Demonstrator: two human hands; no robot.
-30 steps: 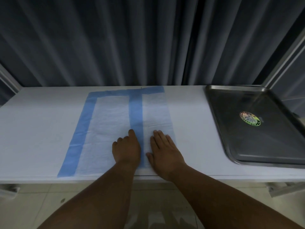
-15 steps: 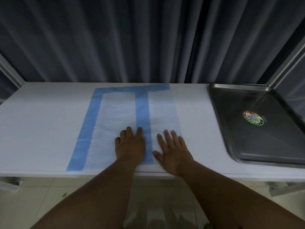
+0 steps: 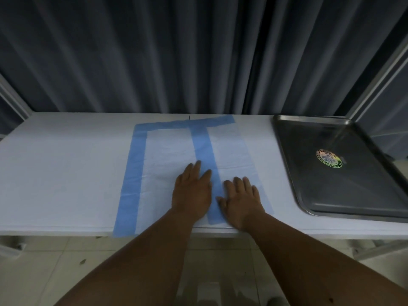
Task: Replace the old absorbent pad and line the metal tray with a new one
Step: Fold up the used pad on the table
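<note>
A white absorbent pad (image 3: 167, 151) with blue borders lies on the white table, its right part folded over so a blue strip runs down its middle. My left hand (image 3: 192, 191) lies flat on the pad just left of that strip, fingers straight. My right hand (image 3: 240, 199) presses flat on the folded flap to the right of the strip. An unlined metal tray (image 3: 284, 155) with a round sticker in it sits at the table's right end, apart from the pad.
The white table (image 3: 61, 173) runs left to right, with its front edge just below my wrists. Dark curtains hang close behind it. A metal frame post (image 3: 375, 74) rises behind the tray. Tiled floor shows below.
Both hands have slid a little forward along the pad, and the left hand's fingers have straightened from curled to flat. The view has shifted slightly.
</note>
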